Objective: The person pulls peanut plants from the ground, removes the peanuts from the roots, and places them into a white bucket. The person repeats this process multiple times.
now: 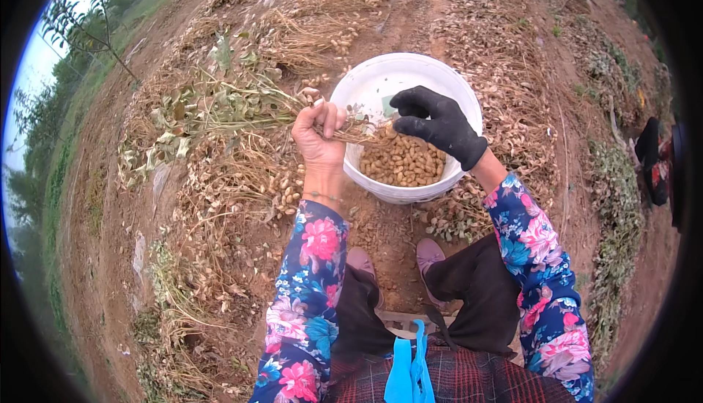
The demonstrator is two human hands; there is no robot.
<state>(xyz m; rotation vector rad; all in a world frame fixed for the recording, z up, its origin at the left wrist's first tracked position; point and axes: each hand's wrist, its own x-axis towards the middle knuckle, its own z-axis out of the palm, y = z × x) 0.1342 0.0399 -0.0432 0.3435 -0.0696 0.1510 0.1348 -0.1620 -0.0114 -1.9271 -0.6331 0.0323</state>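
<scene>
My bare left hand (320,126) is closed around the stems of a peanut plant (241,106). Its leafy tops stretch out to the left, and its roots reach over the left rim of a white plastic bucket (403,194). Unshelled peanuts (409,161) cover the bottom of the bucket. My right hand (439,123), in a black glove, is over the bucket's right side with thumb and fingers apart. No object shows between them, though the palm side is partly hidden.
Piles of dried peanut plants (307,29) with pods lie on the soil at the left. More dry leaves (494,73) form a row on the right. My pink shoes (430,255) stand just below the bucket. A young tree (110,46) rises at upper left.
</scene>
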